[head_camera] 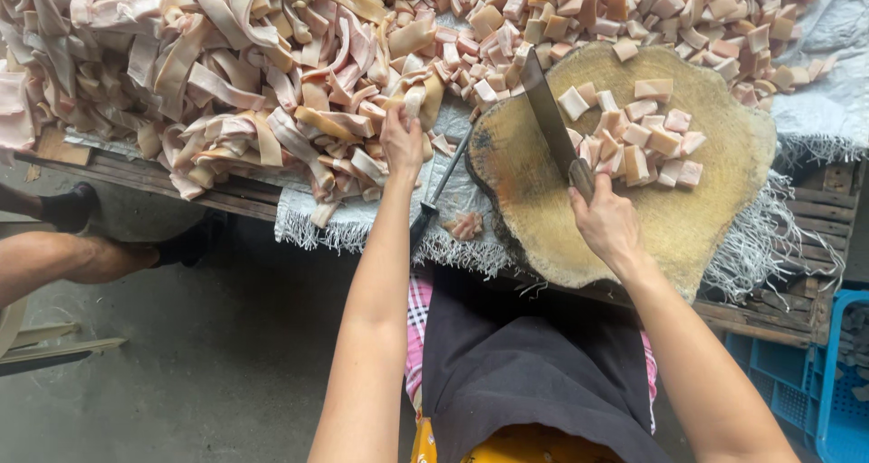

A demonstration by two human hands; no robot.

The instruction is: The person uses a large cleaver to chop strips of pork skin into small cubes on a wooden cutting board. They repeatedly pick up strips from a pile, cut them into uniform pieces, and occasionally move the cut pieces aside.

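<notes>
Clearly, in the head view the right hand is clenched on the cleaver, blade resting on the chopping block beside cut cubes. The left hand pinches a meat strip from the pile at upper left. Best lift one strip cleanly. Open block surface lies toward the lower right; the desk edge runs just below the left wrist.
</notes>
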